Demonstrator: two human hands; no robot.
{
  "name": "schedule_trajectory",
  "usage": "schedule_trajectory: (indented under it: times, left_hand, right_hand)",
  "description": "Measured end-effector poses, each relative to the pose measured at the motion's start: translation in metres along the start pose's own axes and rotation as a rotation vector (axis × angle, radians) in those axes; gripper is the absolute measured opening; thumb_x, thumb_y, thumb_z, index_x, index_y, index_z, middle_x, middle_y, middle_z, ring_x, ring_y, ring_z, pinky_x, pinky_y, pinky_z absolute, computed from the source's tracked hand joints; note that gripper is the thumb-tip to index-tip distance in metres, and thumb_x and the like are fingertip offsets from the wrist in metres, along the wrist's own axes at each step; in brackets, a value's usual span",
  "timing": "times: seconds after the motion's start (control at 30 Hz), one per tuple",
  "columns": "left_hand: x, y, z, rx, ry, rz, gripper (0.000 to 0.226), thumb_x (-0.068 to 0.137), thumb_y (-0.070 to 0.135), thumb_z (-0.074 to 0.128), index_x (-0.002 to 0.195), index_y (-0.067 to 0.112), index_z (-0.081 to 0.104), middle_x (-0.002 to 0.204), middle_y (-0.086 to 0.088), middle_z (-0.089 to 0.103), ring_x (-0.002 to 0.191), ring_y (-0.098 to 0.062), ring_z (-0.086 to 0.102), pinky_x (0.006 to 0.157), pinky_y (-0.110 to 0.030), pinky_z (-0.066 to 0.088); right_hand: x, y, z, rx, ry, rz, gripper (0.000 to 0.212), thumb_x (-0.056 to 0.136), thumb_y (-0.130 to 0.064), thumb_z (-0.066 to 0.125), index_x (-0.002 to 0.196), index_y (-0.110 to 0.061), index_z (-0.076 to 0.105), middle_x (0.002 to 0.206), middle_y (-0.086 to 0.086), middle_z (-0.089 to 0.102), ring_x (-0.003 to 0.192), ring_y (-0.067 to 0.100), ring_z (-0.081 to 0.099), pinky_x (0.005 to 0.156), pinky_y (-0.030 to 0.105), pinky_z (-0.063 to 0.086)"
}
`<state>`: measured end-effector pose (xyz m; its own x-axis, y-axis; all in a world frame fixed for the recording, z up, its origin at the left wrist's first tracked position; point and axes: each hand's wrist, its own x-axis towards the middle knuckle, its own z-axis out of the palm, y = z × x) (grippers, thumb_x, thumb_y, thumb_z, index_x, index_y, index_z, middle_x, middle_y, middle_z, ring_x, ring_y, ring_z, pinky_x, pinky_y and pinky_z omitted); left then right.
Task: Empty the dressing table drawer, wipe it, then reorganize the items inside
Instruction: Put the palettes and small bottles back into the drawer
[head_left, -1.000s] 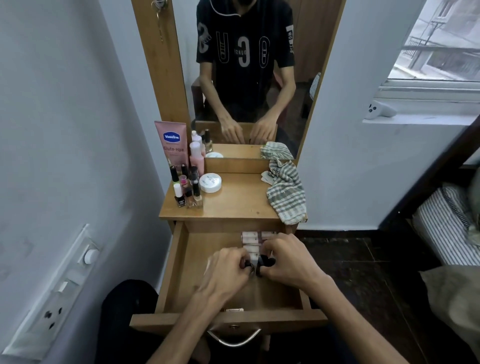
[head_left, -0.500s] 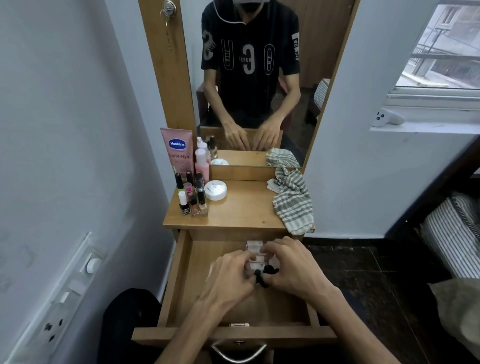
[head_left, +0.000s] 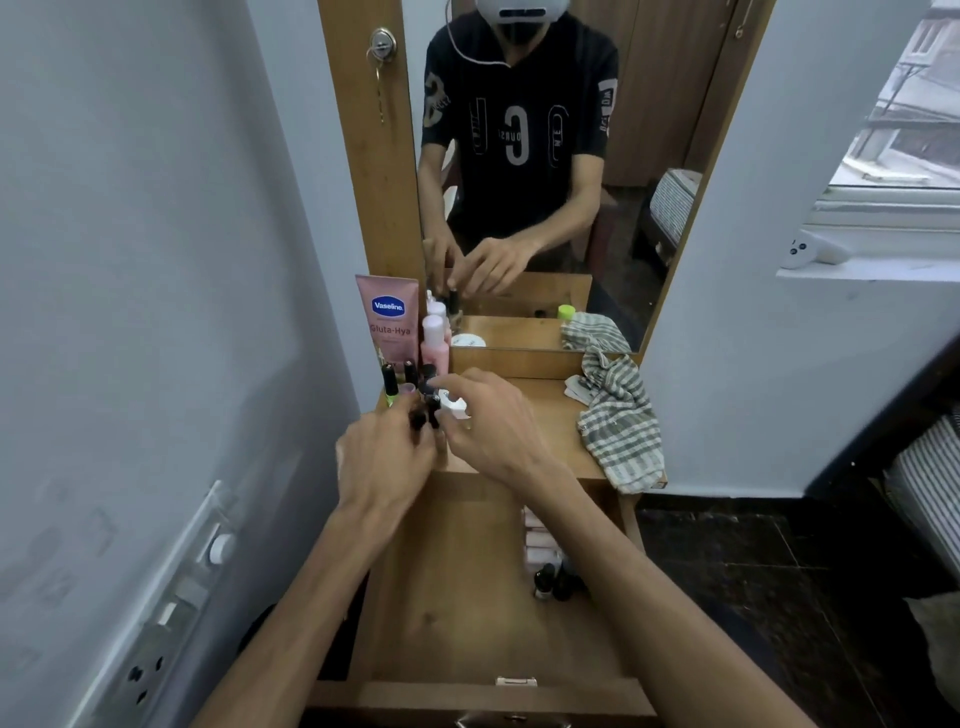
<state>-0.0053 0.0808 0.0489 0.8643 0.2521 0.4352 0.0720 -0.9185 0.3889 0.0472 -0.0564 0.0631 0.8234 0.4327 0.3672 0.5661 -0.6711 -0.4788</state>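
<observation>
Wooden drawer (head_left: 457, 613): pulled out below both hands, mostly bare board, so refilling looks early, though I can't say it was wiped.
Already inside: a row of pale pink tubes (head_left: 535, 540) and a couple of dark-capped little bottles (head_left: 550, 582), behind and below the right wrist, against the drawer's right wall.
Nail polish bottles (head_left: 415, 382): upright cluster on the worktop (head_left: 540, 415), long axes vertical, right at and just beyond the fingertips, on the left side.
Left hand (head_left: 387, 460): nearer the cluster; fingers (head_left: 423, 423) curled round something small and dark, likely one or two bottles, but the grip is blurred.
Right hand (head_left: 488, 421): fingers (head_left: 452, 384) half spread and bent, tips meeting the same dark bottles beside a white round jar (head_left: 457, 408); whether it grips or only steadies, I cannot tell.
Beyond the fingertips: pink Vaseline tube (head_left: 388, 317) and pink bottle (head_left: 434, 340), standing by the mirror (head_left: 524, 156).
Right of the fingers: checked cloth (head_left: 618, 415) draped over the worktop edge, well apart.
Coming move, as I judge it: lift bottles straight up, carry them back toward the body into the drawer.
</observation>
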Motion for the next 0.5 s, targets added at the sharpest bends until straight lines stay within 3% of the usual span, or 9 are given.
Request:
schedule_trajectory:
  times: [0.1, 0.2, 0.37, 0.5]
  left_hand:
    - [0.005, 0.0, 0.006, 0.092, -0.046, 0.014, 0.032, 0.095, 0.029, 0.059, 0.124, 0.02, 0.066, 0.082, -0.014, 0.073, 0.074, -0.038, 0.07, 0.058, -0.038, 0.049]
    - [0.003, 0.002, 0.007, 0.086, -0.037, 0.022, 0.025, 0.093, 0.022, 0.061, 0.116, 0.018, 0.069, 0.078, -0.012, 0.072, 0.068, -0.035, 0.069, 0.055, -0.035, 0.045]
    - [-0.008, 0.007, -0.002, -0.016, -0.083, -0.024, 0.019, 0.088, 0.025, 0.062, 0.106, 0.022, 0.067, 0.084, -0.003, 0.073, 0.079, -0.031, 0.068, 0.069, -0.039, 0.056]
    - [-0.032, 0.019, -0.011, -0.148, -0.042, 0.011, 0.011, 0.079, 0.025, 0.071, 0.087, 0.024, 0.063, 0.061, 0.008, 0.062, 0.061, -0.018, 0.063, 0.06, -0.035, 0.055]
  right_hand:
    - [0.011, -0.002, 0.006, -0.041, -0.012, -0.021, 0.034, 0.094, -0.025, 0.068, 0.127, -0.023, 0.072, 0.113, 0.002, 0.071, 0.106, 0.024, 0.064, 0.081, 0.038, 0.053]
    - [0.013, 0.0, 0.008, -0.04, -0.012, -0.031, 0.023, 0.094, -0.022, 0.069, 0.116, -0.02, 0.076, 0.108, 0.001, 0.073, 0.1, 0.023, 0.065, 0.08, 0.039, 0.055]
    - [0.002, 0.008, -0.007, 0.04, -0.028, 0.002, 0.019, 0.088, -0.015, 0.073, 0.105, -0.019, 0.079, 0.099, -0.005, 0.077, 0.082, 0.012, 0.066, 0.075, 0.031, 0.053]
    - [-0.031, 0.017, -0.029, 0.074, -0.019, 0.01, 0.015, 0.086, -0.022, 0.077, 0.1, -0.023, 0.079, 0.085, -0.015, 0.071, 0.071, 0.004, 0.062, 0.065, 0.024, 0.048]
